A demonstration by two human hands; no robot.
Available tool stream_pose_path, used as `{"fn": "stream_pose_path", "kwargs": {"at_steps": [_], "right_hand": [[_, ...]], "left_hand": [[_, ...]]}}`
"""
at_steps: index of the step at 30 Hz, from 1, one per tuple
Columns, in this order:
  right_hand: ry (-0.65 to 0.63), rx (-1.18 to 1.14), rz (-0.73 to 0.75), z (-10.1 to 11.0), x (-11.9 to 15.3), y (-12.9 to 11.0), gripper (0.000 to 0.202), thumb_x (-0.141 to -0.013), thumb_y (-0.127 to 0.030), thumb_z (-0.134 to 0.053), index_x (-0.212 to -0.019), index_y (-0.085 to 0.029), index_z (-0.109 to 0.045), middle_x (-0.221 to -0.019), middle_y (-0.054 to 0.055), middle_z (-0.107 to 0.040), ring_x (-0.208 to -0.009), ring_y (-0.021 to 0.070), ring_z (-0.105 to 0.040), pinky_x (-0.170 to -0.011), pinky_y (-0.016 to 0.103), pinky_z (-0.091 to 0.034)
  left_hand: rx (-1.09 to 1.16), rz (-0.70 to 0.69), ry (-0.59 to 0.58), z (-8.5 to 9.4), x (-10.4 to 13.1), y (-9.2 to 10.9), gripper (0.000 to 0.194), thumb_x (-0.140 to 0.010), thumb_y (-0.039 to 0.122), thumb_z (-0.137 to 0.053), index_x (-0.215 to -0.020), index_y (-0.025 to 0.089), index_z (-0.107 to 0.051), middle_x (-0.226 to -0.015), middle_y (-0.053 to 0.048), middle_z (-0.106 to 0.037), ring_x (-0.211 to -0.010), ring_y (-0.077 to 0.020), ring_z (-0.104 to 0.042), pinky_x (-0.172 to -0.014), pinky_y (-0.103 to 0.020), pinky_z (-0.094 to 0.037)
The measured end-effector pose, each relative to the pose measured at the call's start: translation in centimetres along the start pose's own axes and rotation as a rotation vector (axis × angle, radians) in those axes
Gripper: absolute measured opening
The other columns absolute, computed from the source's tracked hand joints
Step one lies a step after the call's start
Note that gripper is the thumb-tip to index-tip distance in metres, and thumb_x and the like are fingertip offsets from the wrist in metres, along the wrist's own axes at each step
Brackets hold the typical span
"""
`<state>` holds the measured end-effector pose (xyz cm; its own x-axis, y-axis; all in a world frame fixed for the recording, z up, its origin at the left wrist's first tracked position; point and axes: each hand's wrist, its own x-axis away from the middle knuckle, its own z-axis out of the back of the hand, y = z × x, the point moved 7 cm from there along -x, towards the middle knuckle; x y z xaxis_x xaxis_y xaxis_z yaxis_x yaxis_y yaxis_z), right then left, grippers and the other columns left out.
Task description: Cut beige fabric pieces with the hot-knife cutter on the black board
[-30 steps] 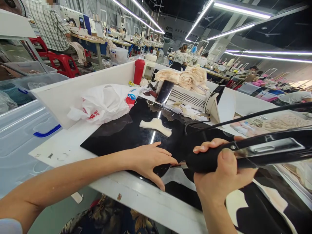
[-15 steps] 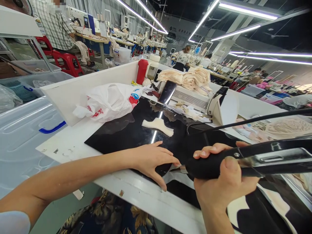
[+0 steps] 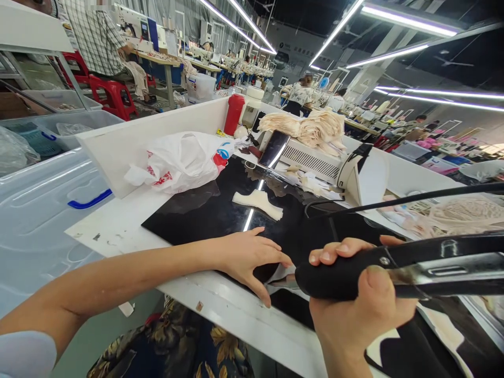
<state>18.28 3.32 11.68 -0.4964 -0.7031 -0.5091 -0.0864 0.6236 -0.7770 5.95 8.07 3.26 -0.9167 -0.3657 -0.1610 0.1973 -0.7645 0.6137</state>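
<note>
My right hand (image 3: 362,294) is wrapped round a black corded tool (image 3: 342,273), whose flat metal tip (image 3: 284,282) points left. My left hand (image 3: 252,261) lies with thumb and fingers apart on the near edge of a glossy black sheet (image 3: 189,218), close to that tip. Between my left thumb and forefinger, the surface beside the tip is partly hidden. A cream fabric piece (image 3: 258,203) rests on the sheet beyond my left hand. More cream pieces (image 3: 380,346) lie on black material under my right hand.
A white plastic bag (image 3: 181,160) lies at the back left, near a red bottle (image 3: 233,114). Behind the sheet are a phone (image 3: 274,149), a vented box (image 3: 309,160) and stacked cream cloth (image 3: 315,127). The tool's cord (image 3: 413,198) crosses the right side. People sit farther back.
The whole view has shifted slightly. The tool in my right hand sits a little lower, its metal tip still beside my left hand, which keeps its pose on the sheet.
</note>
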Motion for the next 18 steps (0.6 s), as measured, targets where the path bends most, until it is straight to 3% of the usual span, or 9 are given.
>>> {"fn": "stream_pose_path", "kwargs": {"at_steps": [9, 18], "right_hand": [[-0.007, -0.011, 0.007, -0.3, 0.6, 0.1, 0.039, -0.075, -0.026, -0.079, -0.109, -0.024, -0.061, -0.073, -0.006, -0.065, -0.054, 0.0144, -0.058, -0.049, 0.029, -0.054], [0.041, 0.002, 0.044, 0.5, -0.6, -0.1, 0.040, -0.072, -0.029, -0.079, -0.108, -0.026, -0.061, -0.071, -0.007, -0.064, -0.053, 0.0141, -0.055, -0.047, 0.028, -0.052]], "left_hand": [[-0.023, -0.007, 0.012, 0.0, 0.0, 0.0, 0.080, -0.081, 0.046, -0.087, -0.150, 0.023, -0.053, -0.151, -0.015, -0.061, -0.149, -0.0358, -0.048, -0.129, -0.070, -0.012], [-0.018, -0.002, 0.009, 0.0, 0.1, 0.3, 0.076, -0.082, 0.045, -0.087, -0.146, 0.019, -0.055, -0.151, -0.012, -0.062, -0.151, -0.0349, -0.046, -0.130, -0.068, -0.011]]}}
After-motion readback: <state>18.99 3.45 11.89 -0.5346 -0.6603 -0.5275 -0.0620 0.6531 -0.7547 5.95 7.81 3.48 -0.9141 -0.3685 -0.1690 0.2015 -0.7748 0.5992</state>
